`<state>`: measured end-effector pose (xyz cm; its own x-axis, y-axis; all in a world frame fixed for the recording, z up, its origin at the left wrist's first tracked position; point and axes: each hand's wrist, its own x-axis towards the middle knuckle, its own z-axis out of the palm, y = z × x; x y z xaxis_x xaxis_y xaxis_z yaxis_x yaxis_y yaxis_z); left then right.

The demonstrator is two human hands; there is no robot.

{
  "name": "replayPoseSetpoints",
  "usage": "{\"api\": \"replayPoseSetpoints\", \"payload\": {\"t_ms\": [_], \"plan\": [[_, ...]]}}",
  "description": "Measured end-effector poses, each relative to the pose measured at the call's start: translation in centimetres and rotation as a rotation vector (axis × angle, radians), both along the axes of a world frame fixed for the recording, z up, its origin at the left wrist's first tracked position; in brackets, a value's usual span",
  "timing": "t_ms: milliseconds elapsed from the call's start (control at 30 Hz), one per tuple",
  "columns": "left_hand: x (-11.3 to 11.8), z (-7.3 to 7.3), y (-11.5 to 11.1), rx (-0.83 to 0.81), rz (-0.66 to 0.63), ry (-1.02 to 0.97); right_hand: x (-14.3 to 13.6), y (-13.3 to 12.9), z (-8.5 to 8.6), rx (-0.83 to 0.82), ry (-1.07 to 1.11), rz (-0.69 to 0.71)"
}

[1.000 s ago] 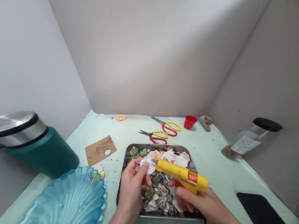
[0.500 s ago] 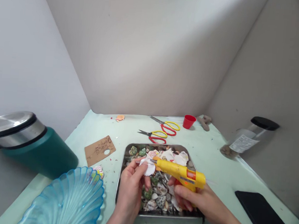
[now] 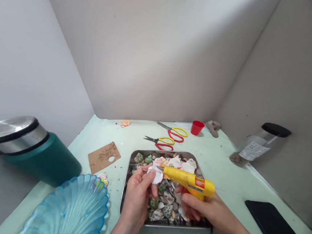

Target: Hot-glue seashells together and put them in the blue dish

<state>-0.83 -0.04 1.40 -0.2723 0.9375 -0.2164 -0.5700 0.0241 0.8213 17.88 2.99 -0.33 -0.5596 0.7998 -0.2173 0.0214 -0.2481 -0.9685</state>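
Observation:
A white round piece (image 3: 155,175), perhaps a shell, is pinched between the thumb and fingers of my left hand (image 3: 138,188). My right hand (image 3: 200,205) grips a yellow glue gun (image 3: 187,178) by its handle, with the gun pointing left. Its metal nozzle is at the upper edge of the white piece; whether they touch is unclear. Both hands are above a metal tray (image 3: 175,226) holding many shells (image 3: 167,209), green lumps and white and pink pieces. A thin clear strand shows by my left fingertips.
Two pairs of scissors (image 3: 159,140) lie behind the tray, near a red cup (image 3: 197,128). Leftward are a brown card (image 3: 104,157), a blue scalloped dish (image 3: 68,211) and a green tumbler (image 3: 43,160). A lidded jar (image 3: 259,146) and a black flat object (image 3: 277,227) are rightward.
The white piece has turned slightly in my left fingers and shifted a little to the right. The glue gun has stayed nearly still.

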Motion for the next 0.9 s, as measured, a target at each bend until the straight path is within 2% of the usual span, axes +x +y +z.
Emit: {"api": "replayPoseSetpoints", "payload": {"t_ms": [233,433,567,767,900], "plan": [[0.6,-0.4,-0.2,-0.032,0.017,0.193,-0.5,-0.2,0.5,0.095,-0.070,-0.020],[0.8,-0.3,-0.1,-0.041,0.055,0.298,-0.7,-0.3,1.2,0.396,-0.207,-0.031],[0.7,-0.4,-0.2,-0.044,0.070,0.311,-0.6,-0.2,1.3,0.517,-0.258,0.008],[0.6,-0.5,-0.2,-0.033,0.061,0.322,-0.7,-0.2,1.4,0.571,-0.280,0.062],[0.7,-0.4,-0.2,-0.028,0.059,0.322,-0.8,-0.2,1.6,0.602,-0.280,0.049]]}}
